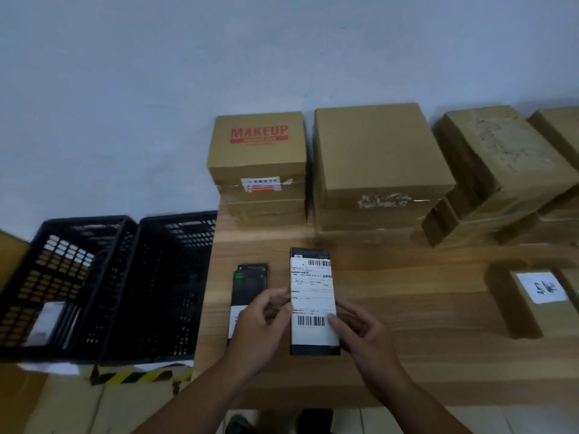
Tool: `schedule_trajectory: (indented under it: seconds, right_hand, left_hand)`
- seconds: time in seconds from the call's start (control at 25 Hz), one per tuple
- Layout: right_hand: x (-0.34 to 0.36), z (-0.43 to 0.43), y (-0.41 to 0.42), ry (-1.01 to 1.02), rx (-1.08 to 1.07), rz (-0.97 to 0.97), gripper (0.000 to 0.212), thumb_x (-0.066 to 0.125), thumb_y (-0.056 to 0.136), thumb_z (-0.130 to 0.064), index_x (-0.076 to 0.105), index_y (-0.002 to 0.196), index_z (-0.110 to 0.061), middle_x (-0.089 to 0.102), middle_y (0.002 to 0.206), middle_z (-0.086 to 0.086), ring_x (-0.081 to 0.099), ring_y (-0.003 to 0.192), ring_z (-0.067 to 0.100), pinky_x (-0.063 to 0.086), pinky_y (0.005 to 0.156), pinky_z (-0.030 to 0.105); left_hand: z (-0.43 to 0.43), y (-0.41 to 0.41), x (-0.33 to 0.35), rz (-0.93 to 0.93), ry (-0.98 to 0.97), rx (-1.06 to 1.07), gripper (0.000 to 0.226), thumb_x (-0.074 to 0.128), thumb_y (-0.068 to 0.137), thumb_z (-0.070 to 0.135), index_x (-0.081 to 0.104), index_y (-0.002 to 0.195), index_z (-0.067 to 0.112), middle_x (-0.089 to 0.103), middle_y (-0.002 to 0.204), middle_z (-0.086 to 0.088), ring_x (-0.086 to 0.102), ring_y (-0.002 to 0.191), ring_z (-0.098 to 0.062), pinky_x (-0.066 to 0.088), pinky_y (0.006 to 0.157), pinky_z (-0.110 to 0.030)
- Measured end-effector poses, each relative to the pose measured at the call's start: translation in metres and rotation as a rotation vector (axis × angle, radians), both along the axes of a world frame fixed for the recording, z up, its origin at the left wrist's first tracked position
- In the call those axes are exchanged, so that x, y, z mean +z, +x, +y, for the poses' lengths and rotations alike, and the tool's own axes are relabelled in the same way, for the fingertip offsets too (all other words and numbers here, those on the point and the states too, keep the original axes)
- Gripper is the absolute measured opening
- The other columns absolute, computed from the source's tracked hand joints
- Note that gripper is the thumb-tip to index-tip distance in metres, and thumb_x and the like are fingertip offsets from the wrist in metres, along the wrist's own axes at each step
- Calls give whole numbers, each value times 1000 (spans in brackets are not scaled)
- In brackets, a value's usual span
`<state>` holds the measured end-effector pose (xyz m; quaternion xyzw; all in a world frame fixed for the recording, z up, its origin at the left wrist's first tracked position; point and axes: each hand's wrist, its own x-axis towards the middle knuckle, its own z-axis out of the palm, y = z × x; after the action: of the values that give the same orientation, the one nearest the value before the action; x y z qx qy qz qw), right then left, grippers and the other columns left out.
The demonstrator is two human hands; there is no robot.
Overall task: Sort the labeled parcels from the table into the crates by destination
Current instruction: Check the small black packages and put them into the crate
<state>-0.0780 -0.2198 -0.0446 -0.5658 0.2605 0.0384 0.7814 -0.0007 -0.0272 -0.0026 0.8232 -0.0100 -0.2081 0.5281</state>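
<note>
Black slim parcel (311, 286): we're pinching its edges with left hand (263, 321) and right hand (360, 336) over the table (407, 308), barely started, one seemingly lying in the left crate (84, 220), second parcel (249, 283) and cardboard boxes (260, 158) waiting.

Pale grey wall (125, 89) fills upper half; yellow-black striped tape (141, 375) on tiled floor (62, 408), lower left.

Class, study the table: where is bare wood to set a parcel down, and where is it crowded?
Free: the stretch of table between the labelled parcel, held by the left hand and right hand, and the brown box at right; also the strip before the stacked cartons. Crowded: the back row along the wall, and around the second black parcel.
</note>
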Motion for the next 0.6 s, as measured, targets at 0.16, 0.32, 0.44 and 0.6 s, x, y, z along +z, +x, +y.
schedule_trajectory:
  seconds: [0.16, 0.32, 0.44, 0.6]
  right_hand:
    - [11, 33, 20, -26, 111, -56, 35, 74, 88, -7, 71, 120, -22, 78, 111, 4, 75, 104, 22, 62, 77, 31]
    - [17, 90, 36, -102, 280, -102, 38, 78, 87, -14, 72, 119, -32, 78, 113, 0, 74, 105, 18, 63, 80, 34]
    - [19, 147, 38, -122, 425, -96, 38, 80, 82, -20, 70, 117, -32, 79, 109, 1, 75, 103, 20, 64, 77, 38]
    - [26, 233, 29, -152, 643, -122, 35, 79, 83, -18, 71, 117, -24, 79, 109, 2, 74, 105, 20, 61, 87, 45]
  left_hand:
    - [57, -15, 5, -206, 223, 64, 26, 58, 97, 40, 59, 123, 41, 62, 115, 27, 58, 106, 6, 52, 88, -25]
    - [133, -47, 14, -450, 490, 123, 35, 61, 93, 37, 57, 127, 31, 57, 120, 20, 53, 110, 0, 48, 90, -23]
    - [193, -83, 19, -469, 567, 283, 37, 63, 92, 36, 58, 128, 28, 58, 122, 15, 55, 110, -5, 49, 90, -27]
    - [272, -144, 18, -440, 663, 485, 32, 63, 91, 35, 63, 121, 26, 61, 114, 12, 58, 104, -10, 48, 88, -28]
